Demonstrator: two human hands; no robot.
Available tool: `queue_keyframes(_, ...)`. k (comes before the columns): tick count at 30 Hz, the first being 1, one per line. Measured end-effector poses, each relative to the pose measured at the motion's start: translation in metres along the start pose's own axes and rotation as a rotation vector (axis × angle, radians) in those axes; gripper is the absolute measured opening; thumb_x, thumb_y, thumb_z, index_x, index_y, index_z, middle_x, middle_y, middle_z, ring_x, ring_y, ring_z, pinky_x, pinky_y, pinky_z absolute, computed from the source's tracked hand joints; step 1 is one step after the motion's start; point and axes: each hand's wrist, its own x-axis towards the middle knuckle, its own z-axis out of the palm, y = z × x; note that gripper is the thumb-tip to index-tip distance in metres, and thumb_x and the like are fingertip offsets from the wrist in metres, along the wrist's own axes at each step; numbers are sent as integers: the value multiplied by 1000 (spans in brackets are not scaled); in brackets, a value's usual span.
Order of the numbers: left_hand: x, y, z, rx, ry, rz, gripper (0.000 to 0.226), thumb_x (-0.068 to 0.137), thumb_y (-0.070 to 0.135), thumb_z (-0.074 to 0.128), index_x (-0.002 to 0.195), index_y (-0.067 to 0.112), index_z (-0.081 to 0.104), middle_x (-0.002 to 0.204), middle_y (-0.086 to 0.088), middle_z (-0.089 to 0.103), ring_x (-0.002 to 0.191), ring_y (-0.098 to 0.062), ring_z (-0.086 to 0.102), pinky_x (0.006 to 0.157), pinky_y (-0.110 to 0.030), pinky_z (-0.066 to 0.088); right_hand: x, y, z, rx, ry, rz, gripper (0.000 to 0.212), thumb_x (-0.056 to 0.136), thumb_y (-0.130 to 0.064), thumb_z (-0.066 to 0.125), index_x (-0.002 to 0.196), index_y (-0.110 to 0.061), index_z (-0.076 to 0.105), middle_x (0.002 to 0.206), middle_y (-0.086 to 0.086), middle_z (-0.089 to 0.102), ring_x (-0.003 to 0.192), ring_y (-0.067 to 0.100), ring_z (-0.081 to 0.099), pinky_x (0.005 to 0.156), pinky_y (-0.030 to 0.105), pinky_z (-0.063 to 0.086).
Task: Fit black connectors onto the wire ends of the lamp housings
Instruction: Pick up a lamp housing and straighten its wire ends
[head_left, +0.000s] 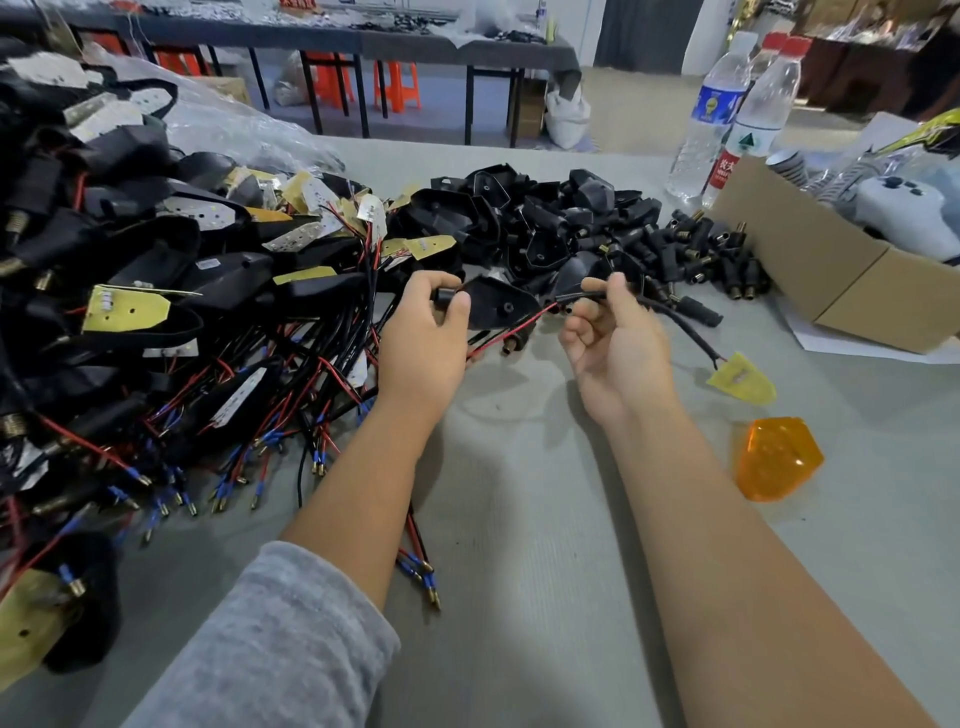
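Observation:
My left hand (423, 332) grips the stem end of a black lamp housing (501, 309) held above the table. My right hand (610, 332) pinches a black sleeved wire (579, 298) next to the housing; a thin red lead (511, 332) runs from there down to the left. The black cable (685, 327) trails right past my hand to a small yellow LED board (742, 383) lying on the table. A loose black connector (701, 310) lies just beyond my right hand. A heap of black connectors (701, 254) sits further back.
Finished housings with red and black wires (156, 312) are heaped on the left. Empty black housings (519, 218) pile up at centre back. An orange lens (776, 460) lies at right. A cardboard box (831, 270) and two water bottles (727, 114) stand at back right.

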Motion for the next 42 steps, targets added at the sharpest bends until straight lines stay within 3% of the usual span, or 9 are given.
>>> queue_keyframes(4, 2, -3, 2, 64, 73, 42, 15, 101, 19, 47, 114, 17, 53, 73, 10, 52, 57, 7, 50, 54, -9, 40, -5, 3, 7, -115, -209, 96, 12, 96, -9, 56, 90, -5, 66, 62, 1, 64, 53, 9, 58, 55, 19, 52)
queue_keyframes(8, 3, -3, 1, 57, 112, 64, 18, 101, 17, 47, 118, 15, 52, 78, 13, 51, 62, 15, 49, 59, -6, 38, -12, 13, 14, -297, -455, 187, 12, 95, -3, 54, 93, -3, 66, 64, 4, 66, 54, 10, 61, 54, 18, 53)
queue_keyframes(11, 4, -3, 2, 53, 101, 34, 17, 100, 21, 50, 116, 18, 55, 79, 15, 53, 68, 9, 52, 61, -5, 38, -15, 21, 17, -440, -527, 114, 14, 93, 2, 56, 92, -5, 68, 68, 5, 68, 58, 11, 63, 59, 20, 56)
queue_keyframes(15, 4, -3, 1, -9, 88, 10, 13, 98, 25, 55, 110, 24, 55, 84, 7, 61, 80, -12, 61, 68, -16, 45, -16, 24, 18, -473, -484, -9, 15, 92, 6, 57, 91, -4, 68, 71, 4, 73, 64, 11, 69, 65, 22, 59)
queue_keyframes(18, 6, -4, -2, -52, 115, -7, 11, 97, 25, 56, 108, 27, 55, 89, 2, 65, 85, -15, 64, 73, -20, 51, -14, 21, 18, -411, -383, -71, 10, 95, 2, 55, 92, -3, 63, 78, 5, 73, 70, 13, 71, 65, 21, 57)
queue_keyframes(21, 6, -3, -2, -169, 108, -77, 8, 98, 22, 53, 105, 25, 56, 89, -7, 67, 75, -16, 69, 77, -40, 59, -12, 17, 18, -303, -315, -123, 10, 98, -3, 51, 93, -5, 59, 88, 12, 72, 75, 16, 71, 71, 23, 58)
queue_keyframes(28, 5, -4, -1, -316, 11, -89, 19, 96, 13, 57, 114, 18, 60, 88, -5, 73, 74, -17, 74, 67, -26, 58, -11, 18, 18, -343, -193, -203, 12, 98, 1, 52, 93, -7, 60, 88, 8, 71, 81, 16, 71, 80, 25, 58)
queue_keyframes(37, 0, 4, 2, -455, -115, -69, 28, 92, -3, 59, 110, 18, 62, 101, -10, 69, 76, -9, 72, 66, -18, 55, -10, 20, 21, -74, -261, -67, 10, 99, 2, 48, 97, -2, 57, 89, 15, 73, 85, 22, 72, 78, 25, 58)
queue_keyframes(42, 1, 4, 1, -543, -170, -80, 59, 87, 0, 68, 137, 21, 44, 99, -7, 73, 84, -13, 72, 69, -21, 55, -10, 20, 21, -96, -225, -33, 13, 97, 3, 51, 90, -5, 60, 74, 7, 73, 70, 15, 71, 67, 20, 56)
